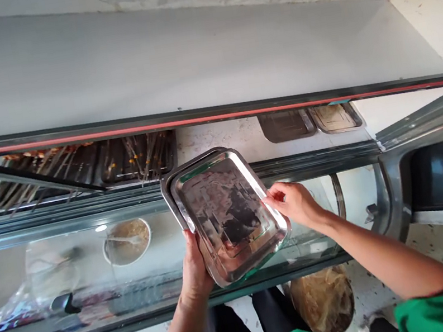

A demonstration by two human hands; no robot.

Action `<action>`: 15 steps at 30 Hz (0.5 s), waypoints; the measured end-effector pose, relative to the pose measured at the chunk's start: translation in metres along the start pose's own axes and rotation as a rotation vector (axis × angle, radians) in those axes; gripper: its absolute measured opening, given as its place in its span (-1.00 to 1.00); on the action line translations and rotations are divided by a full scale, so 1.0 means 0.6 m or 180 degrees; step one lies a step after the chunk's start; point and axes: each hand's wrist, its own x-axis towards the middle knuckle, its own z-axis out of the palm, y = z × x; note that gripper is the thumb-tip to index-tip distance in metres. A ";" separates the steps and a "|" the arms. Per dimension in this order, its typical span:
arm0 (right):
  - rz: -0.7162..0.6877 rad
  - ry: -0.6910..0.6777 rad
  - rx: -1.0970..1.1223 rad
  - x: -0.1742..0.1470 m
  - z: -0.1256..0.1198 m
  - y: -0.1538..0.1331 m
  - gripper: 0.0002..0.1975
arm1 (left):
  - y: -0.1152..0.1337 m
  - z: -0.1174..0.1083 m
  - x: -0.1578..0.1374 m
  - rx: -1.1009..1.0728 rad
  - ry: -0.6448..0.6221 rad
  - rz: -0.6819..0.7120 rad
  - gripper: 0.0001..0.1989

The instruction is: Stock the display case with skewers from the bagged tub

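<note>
Two stacked metal trays (pixel 230 215), shiny and rectangular with rounded corners, are held tilted over the glass top of a display case. My left hand (pixel 196 266) grips their lower left edge, thumb on the rim. My right hand (pixel 291 202) pinches the right rim of the upper tray. The lower tray shows only as a second rim along the left and top. Within the case, behind the trays, lie a dark metal tray (pixel 286 125) and a lighter one (pixel 335 117) beside it.
Trays of skewers (pixel 138 154) stand in the case at the left. A white bowl (pixel 127 242) with a spoon shows through the glass. The case's metal frame (pixel 395 188) curves at the right. A lined bin (pixel 324 301) stands on the floor by my legs.
</note>
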 end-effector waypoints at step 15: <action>0.0804 0.0983 0.1967 0.162 0.001 -0.005 -0.60 | 0.074 -0.114 -0.078 0.0160 0.0585 0.0195 -0.51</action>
